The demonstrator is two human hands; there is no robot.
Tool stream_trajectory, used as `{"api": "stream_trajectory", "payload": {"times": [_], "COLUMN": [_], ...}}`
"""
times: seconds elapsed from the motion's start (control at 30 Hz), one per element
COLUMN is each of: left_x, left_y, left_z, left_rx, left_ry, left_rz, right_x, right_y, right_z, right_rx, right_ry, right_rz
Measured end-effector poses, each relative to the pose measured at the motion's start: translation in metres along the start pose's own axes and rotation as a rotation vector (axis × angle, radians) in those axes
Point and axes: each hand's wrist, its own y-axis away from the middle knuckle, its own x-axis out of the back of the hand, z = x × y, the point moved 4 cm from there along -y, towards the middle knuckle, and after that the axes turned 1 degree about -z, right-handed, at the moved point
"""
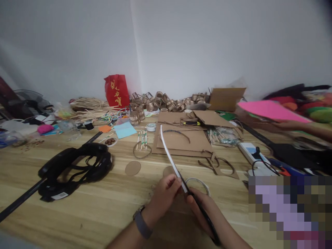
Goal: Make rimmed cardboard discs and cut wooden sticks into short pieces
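Observation:
A long narrow strip [168, 154], white along its far part and black towards me, curves up from my hands over the table. My left hand [168, 188] pinches it near its middle between thumb and fingers. Just behind, my right hand [201, 204] is closed around the dark part, whose black end hangs down by my wrist. A pale ring [204, 183] lies partly hidden beyond my right hand. Near my left hand, a brown cardboard disc [169, 171] is partly covered, and another round disc [133, 168] lies farther left.
Flat cardboard sheets [181, 141] lie ahead, with a curved brown strip on top. Black headgear [75, 166] sits left. Cardboard offcuts [223, 166] and a white power strip [250, 152] are right. Another person's hand [287, 125] holds a pink sheet [272, 110]. Small woven baskets stand behind.

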Motion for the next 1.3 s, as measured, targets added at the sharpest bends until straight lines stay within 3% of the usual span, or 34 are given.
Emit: {"api": "stream_trajectory", "payload": {"times": [0.23,0.47,0.73,1.0,1.3], "left_x": [0.001,0.011,0.009,0.008,0.007], "left_y": [0.000,-0.003,-0.002,-0.003,-0.003], "left_z": [-0.004,0.001,-0.006,-0.008,-0.011], "left_rx": [-0.004,-0.007,-0.029,-0.028,-0.027], "left_ry": [-0.019,0.104,0.092,0.069,0.042], "left_rz": [0.007,0.183,0.177,0.177,0.190], "right_x": [-0.004,-0.010,-0.007,-0.010,-0.013], "right_y": [0.000,-0.001,0.001,0.001,0.002], "right_z": [0.011,0.012,-0.007,0.007,0.006], "right_rx": [-0.066,-0.075,-0.022,-0.013,-0.023], "right_ry": [-0.059,-0.051,0.031,0.051,0.031], "right_rz": [0.045,0.015,0.006,0.028,0.080]}}
